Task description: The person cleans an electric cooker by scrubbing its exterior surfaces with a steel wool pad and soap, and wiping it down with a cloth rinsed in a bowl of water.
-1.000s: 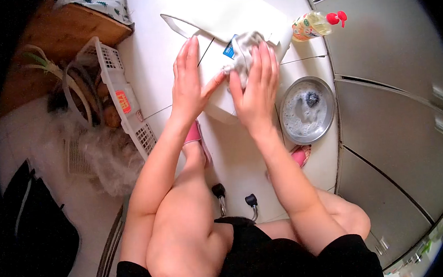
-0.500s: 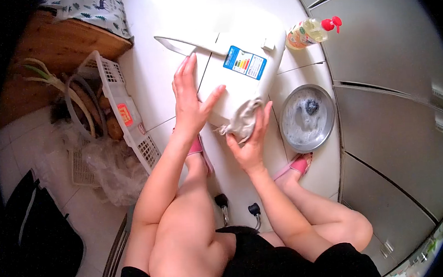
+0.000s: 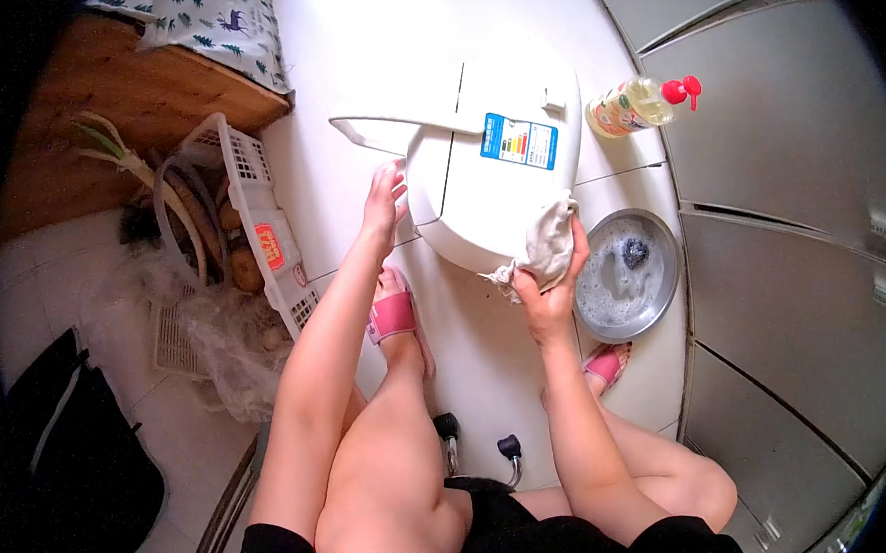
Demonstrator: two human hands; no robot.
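Observation:
A white rice cooker point(image 3: 490, 214) with a blue energy label point(image 3: 519, 142) on its lid and a raised carrying handle point(image 3: 395, 122) is on the tiled floor in front of me. My left hand point(image 3: 386, 207) is at the cooker's left side, fingers extended, its fingertips partly hidden against the body. In my right hand point(image 3: 554, 296) is a damp-looking pale grey cloth point(image 3: 550, 246), pressed to the cooker's near right edge. Close by on the right, a metal basin point(image 3: 675, 274) holds sudsy water and a dark scouring ball point(image 3: 634, 253).
Behind the basin stands a pump bottle point(image 3: 629, 106) of yellowish liquid with a red top. Metal cabinet fronts point(image 3: 782, 249) line the right side. To the left, a white plastic basket point(image 3: 258, 191) holds vegetables, with clear plastic bags point(image 3: 231, 333) beside it.
My left hand has moved off the lid to the cooker's left side. My right hand keeps the cloth at the near right edge. The whole view has shifted slightly.

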